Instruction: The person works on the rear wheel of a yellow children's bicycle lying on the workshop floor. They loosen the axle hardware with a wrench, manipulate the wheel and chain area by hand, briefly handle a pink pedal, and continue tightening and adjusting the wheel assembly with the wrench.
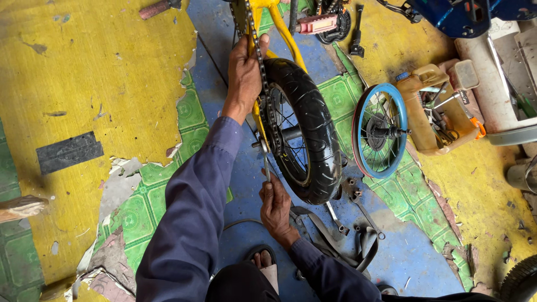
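Fingers of the left hand (244, 75) wrap tight around the yellow frame stay (258, 112) and the chain (267, 95) of a small bicycle, thumb lying along the links. Just below them, fingers of the right hand (275, 208) are pressed together around the lower end of a slim metal wrench (265, 162), its long axis running nearly straight up from the knuckles, head set at the axle (291, 134) of the black-tyred rear wheel (313, 140). The wheel stands on edge between the two hands, its tread running away from the person toward the pink pedal (317, 24) beyond the left fingers. To the right of the right hand's fingers lie loose bolts (351, 190) and a grey strap (335, 243) on the floor (89, 72), its yellow and blue paint peeling over green tiles. Farther right leans a blue-rimmed spoked wheel (380, 131) against a tan plastic jug (436, 109) cut open and filled with tools. A sandalled foot (263, 262) shows beneath the right wrist.
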